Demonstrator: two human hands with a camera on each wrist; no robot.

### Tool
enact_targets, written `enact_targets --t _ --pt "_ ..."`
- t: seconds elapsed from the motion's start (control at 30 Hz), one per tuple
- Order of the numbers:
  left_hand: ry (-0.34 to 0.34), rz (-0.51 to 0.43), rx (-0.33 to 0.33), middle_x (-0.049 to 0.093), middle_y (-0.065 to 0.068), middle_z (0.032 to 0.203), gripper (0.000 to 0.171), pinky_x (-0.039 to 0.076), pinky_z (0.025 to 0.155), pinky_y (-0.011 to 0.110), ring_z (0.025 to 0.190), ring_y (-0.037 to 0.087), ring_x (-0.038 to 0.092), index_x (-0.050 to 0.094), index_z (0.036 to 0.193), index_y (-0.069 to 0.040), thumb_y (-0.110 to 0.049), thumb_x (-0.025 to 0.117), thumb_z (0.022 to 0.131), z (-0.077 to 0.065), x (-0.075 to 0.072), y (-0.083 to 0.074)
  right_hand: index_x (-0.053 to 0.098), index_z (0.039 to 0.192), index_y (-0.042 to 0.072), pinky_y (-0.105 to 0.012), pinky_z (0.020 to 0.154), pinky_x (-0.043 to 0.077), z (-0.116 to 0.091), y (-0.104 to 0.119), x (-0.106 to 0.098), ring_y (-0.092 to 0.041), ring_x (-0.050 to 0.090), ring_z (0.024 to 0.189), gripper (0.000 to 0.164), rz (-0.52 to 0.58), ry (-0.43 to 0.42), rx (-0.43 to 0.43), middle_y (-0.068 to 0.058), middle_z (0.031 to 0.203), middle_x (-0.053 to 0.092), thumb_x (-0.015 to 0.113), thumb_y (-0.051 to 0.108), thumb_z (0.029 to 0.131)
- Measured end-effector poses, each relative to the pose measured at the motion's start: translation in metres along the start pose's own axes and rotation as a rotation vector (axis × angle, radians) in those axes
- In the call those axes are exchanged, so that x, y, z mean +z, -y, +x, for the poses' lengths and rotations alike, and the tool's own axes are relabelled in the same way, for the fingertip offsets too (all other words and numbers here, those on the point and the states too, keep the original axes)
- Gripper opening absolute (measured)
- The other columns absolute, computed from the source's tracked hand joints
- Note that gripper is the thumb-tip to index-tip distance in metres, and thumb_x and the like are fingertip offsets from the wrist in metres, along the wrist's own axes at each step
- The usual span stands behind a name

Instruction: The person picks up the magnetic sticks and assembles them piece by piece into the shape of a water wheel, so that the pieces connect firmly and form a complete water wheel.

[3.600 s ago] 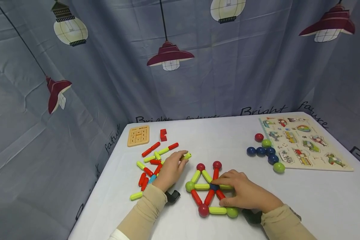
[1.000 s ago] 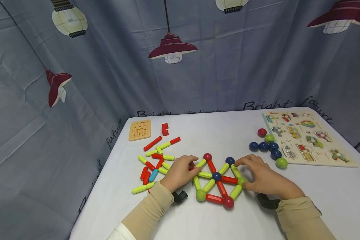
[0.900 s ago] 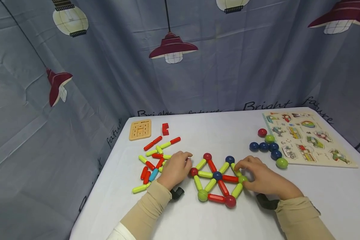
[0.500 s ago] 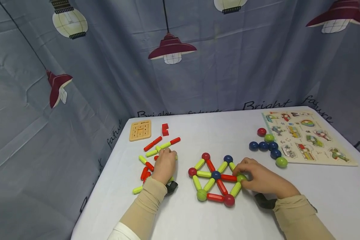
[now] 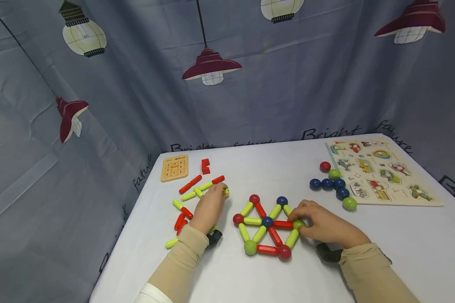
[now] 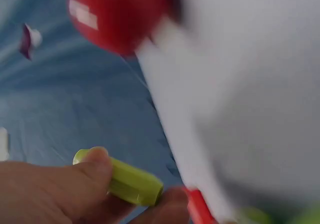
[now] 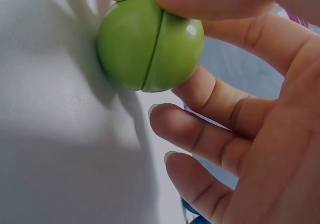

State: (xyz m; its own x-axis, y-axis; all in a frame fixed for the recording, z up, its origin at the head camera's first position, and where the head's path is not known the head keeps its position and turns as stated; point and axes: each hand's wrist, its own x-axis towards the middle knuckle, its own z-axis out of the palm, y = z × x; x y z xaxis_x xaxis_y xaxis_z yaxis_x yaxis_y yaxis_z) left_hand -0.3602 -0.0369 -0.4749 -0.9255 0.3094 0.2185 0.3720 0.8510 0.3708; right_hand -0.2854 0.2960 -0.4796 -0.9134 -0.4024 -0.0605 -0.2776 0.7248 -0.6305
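Observation:
My left hand (image 5: 208,208) pinches a yellow-green magnetic stick (image 6: 132,184) between thumb and fingers, over the loose sticks on the left. On the right, my right hand (image 5: 324,223) grips the green ball (image 5: 298,224) at the right corner of a flat frame of balls and sticks. A blue ball (image 5: 267,222) sits at the frame's middle, with red and yellow-green sticks running out to the outer balls. Between the top red ball (image 5: 254,198) and the top blue ball (image 5: 282,201) there is a gap without a stick.
Loose red sticks (image 5: 190,185) and yellow-green ones lie at the left. Behind them are a wooden number board (image 5: 174,168) and a red block (image 5: 205,166). Spare balls (image 5: 327,184) sit at the right beside a picture puzzle board (image 5: 383,174).
My left hand has left the frame's left red ball, reached into the loose sticks and lifted a yellow-green one. Since the oldest frame, the frame has turned and gained sticks. My right hand stays at the green ball.

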Motion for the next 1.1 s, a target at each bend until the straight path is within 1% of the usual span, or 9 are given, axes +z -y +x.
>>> enact_targets --t 0.1,0.23,0.33,0.43,0.6,0.67,0.97,1.03,1.1 --pt "0.087 -0.092 0.055 0.068 0.005 0.116 0.031 0.058 0.088 0.036 0.101 0.018 0.067 0.062 0.129 -0.013 -0.015 0.069 0.100 0.006 -0.009 -0.019 0.075 0.109 0.033 -0.043 0.093 0.049 0.000 0.001 0.002 -0.017 0.053 0.104 0.033 0.007 0.007 -0.005 0.009 0.107 0.060 0.076 0.011 0.084" --pt "0.266 -0.191 0.163 0.070 0.001 0.117 0.031 0.057 0.089 0.026 0.103 0.013 0.067 0.066 0.130 -0.013 -0.016 0.070 0.099 0.026 -0.012 -0.052 0.075 0.110 0.033 -0.044 0.094 0.048 0.000 0.000 0.001 -0.017 0.053 0.105 0.033 0.005 0.006 -0.004 0.010 0.107 0.060 0.076 0.011 0.085" --pt "0.369 -0.187 0.227 0.071 -0.003 0.113 0.028 0.054 0.090 0.021 0.099 0.007 0.065 0.069 0.127 -0.014 -0.018 0.070 0.099 0.044 -0.004 -0.069 0.075 0.110 0.034 -0.044 0.093 0.048 0.000 -0.002 0.001 -0.016 0.053 0.104 0.033 -0.001 0.005 -0.003 0.011 0.107 0.060 0.075 0.012 0.085" --pt "0.422 -0.098 0.264 0.071 -0.004 0.109 0.026 0.053 0.089 0.019 0.093 0.007 0.061 0.070 0.125 -0.014 -0.018 0.070 0.099 0.055 0.008 -0.077 0.075 0.111 0.034 -0.043 0.092 0.048 0.000 -0.003 0.001 -0.017 0.054 0.104 0.033 0.005 0.012 -0.008 0.010 0.107 0.061 0.075 0.013 0.086" --pt "0.452 0.123 0.352 0.070 -0.001 0.109 0.027 0.051 0.084 0.018 0.088 0.009 0.058 0.072 0.127 -0.013 -0.015 0.067 0.101 0.058 0.022 -0.080 0.076 0.113 0.031 -0.043 0.091 0.048 0.000 -0.003 0.000 -0.017 0.053 0.104 0.032 0.006 0.023 -0.038 0.009 0.108 0.061 0.075 0.014 0.086" --pt "0.448 0.182 0.392 0.070 0.000 0.107 0.026 0.051 0.082 0.018 0.087 0.009 0.058 0.074 0.125 -0.013 -0.014 0.066 0.101 0.057 0.025 -0.081 0.076 0.113 0.031 -0.042 0.091 0.048 0.000 -0.002 0.000 -0.016 0.053 0.103 0.032 -0.003 0.019 -0.032 0.009 0.108 0.061 0.075 0.014 0.086" --pt "0.416 0.386 0.510 0.070 -0.002 0.097 0.017 0.051 0.075 0.015 0.080 0.006 0.057 0.079 0.112 -0.017 -0.014 0.070 0.098 0.054 0.029 -0.087 0.076 0.111 0.033 -0.041 0.090 0.048 0.001 -0.003 -0.001 -0.016 0.053 0.102 0.032 0.009 0.020 -0.016 0.008 0.108 0.061 0.076 0.013 0.086" --pt "0.417 0.410 0.527 0.070 -0.002 0.097 0.017 0.051 0.075 0.015 0.080 0.006 0.058 0.080 0.111 -0.018 -0.013 0.070 0.098 0.053 0.029 -0.087 0.076 0.111 0.033 -0.041 0.090 0.048 0.002 -0.004 0.001 -0.016 0.053 0.102 0.032 0.010 0.022 -0.013 0.009 0.108 0.061 0.076 0.013 0.086" --pt "0.418 0.377 0.516 0.071 -0.001 0.101 0.020 0.052 0.078 0.015 0.082 0.006 0.059 0.079 0.115 -0.017 -0.014 0.069 0.099 0.053 0.029 -0.087 0.076 0.112 0.033 -0.040 0.090 0.048 0.002 -0.004 0.000 -0.016 0.054 0.102 0.032 0.005 0.020 -0.012 0.009 0.108 0.061 0.076 0.014 0.086"
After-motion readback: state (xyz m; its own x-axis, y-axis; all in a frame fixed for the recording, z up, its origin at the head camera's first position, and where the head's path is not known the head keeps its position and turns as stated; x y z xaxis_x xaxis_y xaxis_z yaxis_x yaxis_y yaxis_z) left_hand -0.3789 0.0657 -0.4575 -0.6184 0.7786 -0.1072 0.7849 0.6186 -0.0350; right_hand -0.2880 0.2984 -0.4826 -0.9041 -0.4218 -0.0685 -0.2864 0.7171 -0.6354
